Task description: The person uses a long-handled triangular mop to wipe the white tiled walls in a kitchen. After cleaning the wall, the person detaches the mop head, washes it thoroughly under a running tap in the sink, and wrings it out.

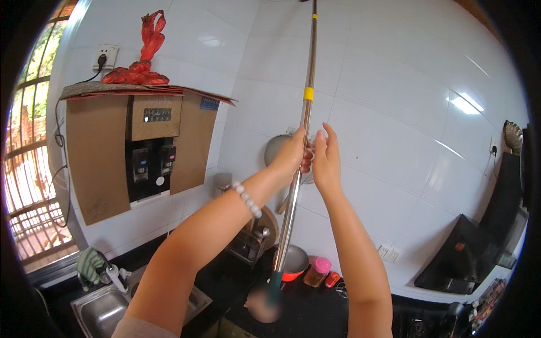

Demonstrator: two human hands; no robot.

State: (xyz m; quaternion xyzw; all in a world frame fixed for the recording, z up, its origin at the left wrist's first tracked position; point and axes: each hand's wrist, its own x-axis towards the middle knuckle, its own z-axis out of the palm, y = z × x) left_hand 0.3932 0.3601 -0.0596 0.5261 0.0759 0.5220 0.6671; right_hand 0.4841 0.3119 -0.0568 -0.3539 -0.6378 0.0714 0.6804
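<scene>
A silver telescopic pole [289, 217] with yellow bands slants from the top edge of the frame, just right of centre, to the lower centre, where its dark green end [275, 279] meets a round blurred patch [264, 304] too smeared to identify. Its upper end is cut off by the frame.

The left hand [290, 156], a pale beaded bracelet [246, 198] on its wrist, grips the pole at mid-frame, fingers curled around it, some fingertips showing on the far side. The right hand [327, 160] is upright just beside, thumb and index finger extended and slightly apart; its other fingers are hidden, and whether it touches the pole is unclear.

Behind the left hand, a round grey pan [275, 149] is partly covered. Below, a grey-and-red bowl [296, 262] sits partly behind the pole, near a pink-lidded jar [317, 273]. The left forearm hides part of the sink [101, 310] at lower left. A dark range hood [459, 253] fades into the right rim.
</scene>
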